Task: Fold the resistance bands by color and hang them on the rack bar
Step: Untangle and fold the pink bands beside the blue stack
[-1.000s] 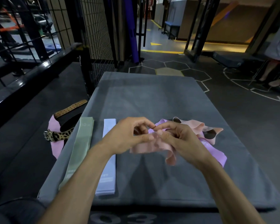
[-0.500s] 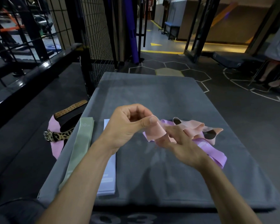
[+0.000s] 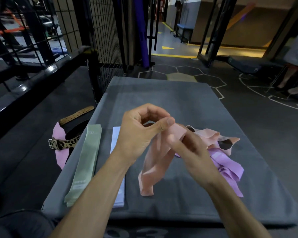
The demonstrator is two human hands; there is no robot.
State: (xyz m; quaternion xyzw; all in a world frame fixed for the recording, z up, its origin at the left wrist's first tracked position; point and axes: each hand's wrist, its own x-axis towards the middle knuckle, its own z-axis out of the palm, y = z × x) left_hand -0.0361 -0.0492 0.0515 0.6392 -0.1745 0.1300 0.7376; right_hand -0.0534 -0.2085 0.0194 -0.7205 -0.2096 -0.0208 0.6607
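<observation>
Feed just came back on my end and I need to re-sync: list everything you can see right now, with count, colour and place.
peach band: one, peach-pink, held up over the mat's middle, loop hanging down
peach pile: count unclear, peach-pink, loose on the mat behind the right hand
purple bands: count unclear, lilac, tangled on the mat's right side
green band: one stack, sage green, flat along the mat's left edge
pale blue band: one stack, pale blue, flat beside the green one, partly under the left forearm
mat: one, grey
leopard belt: one, leopard print, on the floor left of the mat
left hand: pinches the peach band's top
right hand: fingers on the same band, blurred
</observation>
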